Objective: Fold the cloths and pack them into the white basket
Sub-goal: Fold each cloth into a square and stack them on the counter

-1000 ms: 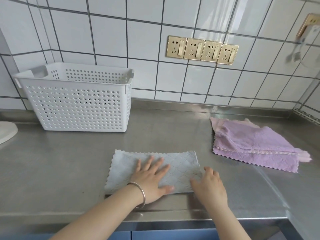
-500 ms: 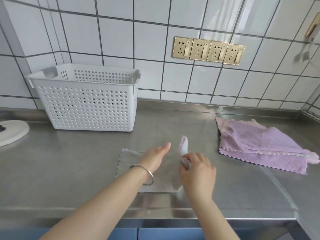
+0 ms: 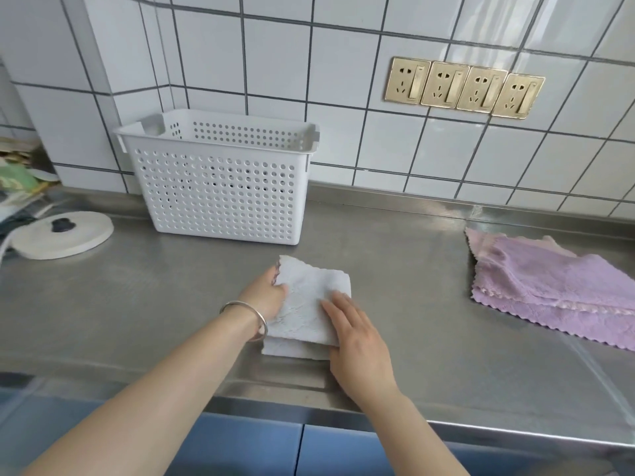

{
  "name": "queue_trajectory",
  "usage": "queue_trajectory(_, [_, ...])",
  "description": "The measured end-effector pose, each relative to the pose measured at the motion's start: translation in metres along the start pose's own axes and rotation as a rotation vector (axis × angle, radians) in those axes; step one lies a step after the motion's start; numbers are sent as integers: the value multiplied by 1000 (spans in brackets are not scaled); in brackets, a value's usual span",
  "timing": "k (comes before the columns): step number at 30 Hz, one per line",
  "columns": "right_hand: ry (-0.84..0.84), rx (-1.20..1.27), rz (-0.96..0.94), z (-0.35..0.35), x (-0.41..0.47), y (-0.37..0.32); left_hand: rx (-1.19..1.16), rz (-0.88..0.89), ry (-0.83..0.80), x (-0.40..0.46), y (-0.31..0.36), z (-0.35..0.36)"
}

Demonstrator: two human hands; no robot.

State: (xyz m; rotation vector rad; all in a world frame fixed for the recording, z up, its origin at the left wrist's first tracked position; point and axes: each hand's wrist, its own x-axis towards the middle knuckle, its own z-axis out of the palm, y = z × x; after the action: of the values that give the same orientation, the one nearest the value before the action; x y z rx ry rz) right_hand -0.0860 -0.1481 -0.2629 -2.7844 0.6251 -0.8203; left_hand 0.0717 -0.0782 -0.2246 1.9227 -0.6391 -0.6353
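A pale grey cloth (image 3: 309, 297) lies folded into a small square on the steel counter (image 3: 412, 269) in front of me. My left hand (image 3: 268, 297), with a silver bangle on the wrist, grips the cloth's left edge, whose far corner stands slightly lifted. My right hand (image 3: 357, 341) rests flat on the cloth's right near part, fingers together. The white perforated basket (image 3: 220, 187) stands upright against the tiled wall, behind and left of the cloth. A pile of purple and pink cloths (image 3: 549, 286) lies at the right of the counter.
A round white lid with a dark knob (image 3: 62, 235) lies left of the basket. Cluttered items (image 3: 17, 180) sit at the far left edge. A row of gold wall sockets (image 3: 464, 87) is above the counter. The counter's front edge (image 3: 343, 413) runs below my hands.
The grey cloth went from a wide flat rectangle to a small folded square: my right hand carried its right end over to the left. The view has shifted left.
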Motion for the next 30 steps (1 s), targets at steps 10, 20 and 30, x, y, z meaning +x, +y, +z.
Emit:
queue_trajectory(10, [-59,-72,36,13,-8,6,196,74,88,-11,-26,2])
queue_trajectory(20, [-211,-17,18,10,-12,9,210,31,166,-10,-26,2])
queue_trajectory(30, [-488,-63,64,-11,-14,-6,752,215,222,-29,-22,3])
